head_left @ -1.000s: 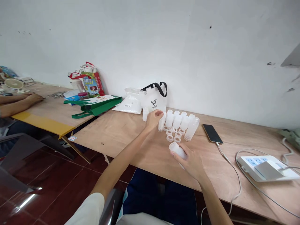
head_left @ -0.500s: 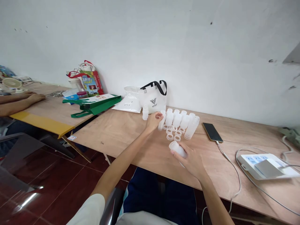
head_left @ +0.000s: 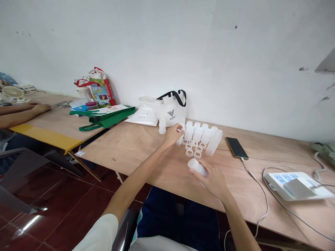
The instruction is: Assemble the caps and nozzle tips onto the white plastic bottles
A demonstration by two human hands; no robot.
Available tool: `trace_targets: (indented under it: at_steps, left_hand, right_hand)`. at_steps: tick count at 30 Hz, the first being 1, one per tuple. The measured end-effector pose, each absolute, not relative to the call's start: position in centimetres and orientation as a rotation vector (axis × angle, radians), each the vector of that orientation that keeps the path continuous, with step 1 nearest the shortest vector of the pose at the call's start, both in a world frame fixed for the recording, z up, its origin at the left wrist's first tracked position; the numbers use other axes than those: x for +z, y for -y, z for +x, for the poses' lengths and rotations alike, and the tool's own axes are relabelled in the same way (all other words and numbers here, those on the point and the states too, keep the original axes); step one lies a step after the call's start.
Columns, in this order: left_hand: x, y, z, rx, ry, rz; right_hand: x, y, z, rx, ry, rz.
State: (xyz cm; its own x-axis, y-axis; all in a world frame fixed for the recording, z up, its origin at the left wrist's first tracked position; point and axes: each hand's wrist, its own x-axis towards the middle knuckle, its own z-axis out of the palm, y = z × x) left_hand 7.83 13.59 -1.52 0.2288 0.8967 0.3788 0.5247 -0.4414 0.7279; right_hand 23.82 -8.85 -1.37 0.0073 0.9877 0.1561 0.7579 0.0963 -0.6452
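My right hand (head_left: 213,177) is wrapped round a translucent white plastic bottle (head_left: 198,168), tilted with its wide end towards the back left. Thumb and forefinger of my left hand (head_left: 173,135) curl round the top of a narrow stack of clear plastic caps (head_left: 179,141); exactly what the fingertips pinch is partly hidden. Just right of that hand stand several white bottles (head_left: 197,133) in rows. Several translucent rings (head_left: 189,152) lie flat in front of them. A taller stack of clear cups (head_left: 214,143) leans at the right end. One more bottle (head_left: 162,126) stands apart on the left.
Behind are a white bag with black handles (head_left: 171,111) and a plastic packet (head_left: 143,115). A green bag (head_left: 110,116) bridges towards the neighbouring table, where another person's arms (head_left: 26,113) rest. A phone (head_left: 237,147), its cable and a power strip (head_left: 298,186) lie right.
My left hand has shifted very slightly to the right and down at the cap stack. The bottle in my right hand has dipped a little; otherwise things look the same.
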Motion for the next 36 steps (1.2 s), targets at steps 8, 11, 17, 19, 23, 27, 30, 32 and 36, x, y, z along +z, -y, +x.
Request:
trace_targets:
  at_steps: [8, 11, 17, 19, 23, 27, 30, 32, 36]
  left_hand:
    - [-1.5, -13.4, 7.5, 1.103, -1.322, 2.103]
    - [-1.2, -13.3, 7.6, 1.102, -1.323, 2.13]
    - [-1.3, -13.5, 7.9, 1.071, -1.351, 2.148]
    - [-1.3, -13.5, 7.8, 1.074, -1.359, 2.144]
    - [-1.2, -13.2, 7.7, 1.082, -1.359, 2.135]
    - [-0.7, -12.9, 7.6, 1.089, -1.367, 2.128]
    - [-0.5, -12.9, 7.7, 1.09, -1.375, 2.141]
    - [-0.6, -12.9, 7.7, 1.077, -1.377, 2.15]
    - [-0.9, -12.8, 7.6, 1.064, -1.379, 2.136]
  right_hand:
    - [-1.2, 8.8, 23.8, 0.489, 1.834, -1.715]
    - [-1.2, 8.8, 23.8, 0.486, 1.848, -1.708]
    - [-1.2, 8.9, 23.8, 0.498, 1.851, -1.702]
    - [-1.2, 8.9, 23.8, 0.506, 1.853, -1.706]
    - [-1.1, 8.8, 23.8, 0.5, 1.857, -1.711]
    - [-1.2, 8.8, 23.7, 0.491, 1.877, -1.711]
    - [-1.2, 8.8, 23.7, 0.488, 1.883, -1.724]
    - [-1.2, 8.8, 23.7, 0.492, 1.886, -1.727]
    - [-1.3, 8.7, 23.7, 0.503, 1.892, -1.709]
